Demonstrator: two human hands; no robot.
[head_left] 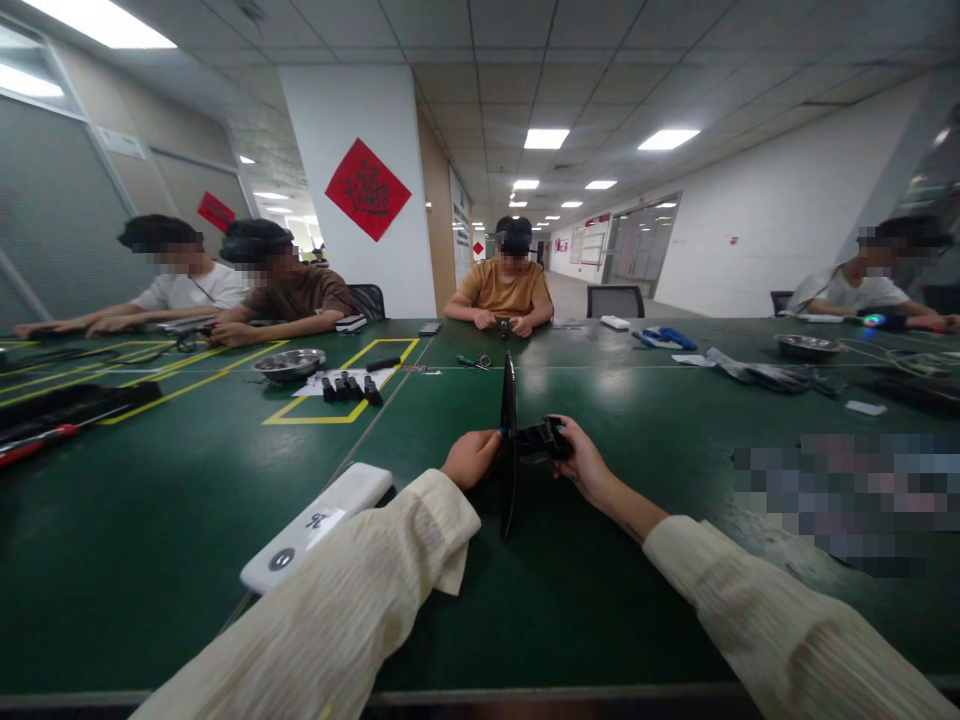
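Note:
A thin dark panel (pixel 509 450) is held upright and seen nearly edge-on above the green table (pixel 585 620). My left hand (pixel 474 457) is closed at its left side, with the fingertips partly hidden by the panel's edge. A black bracket-like part (pixel 536 438) sticks out from the panel's right side. My right hand (pixel 581 458) grips the outer end of that black part, thumb on top and fingers beneath. Left of my left sleeve lies a white device (pixel 319 525) with a round button and a label.
Several black cylindrical parts (pixel 351 388) and a metal bowl (pixel 289 365) are at left, near yellow tape. Another bowl (pixel 808 347) and grey bags (pixel 765 372) lie right. People sit around the table's far side, one person (pixel 504 292) directly opposite.

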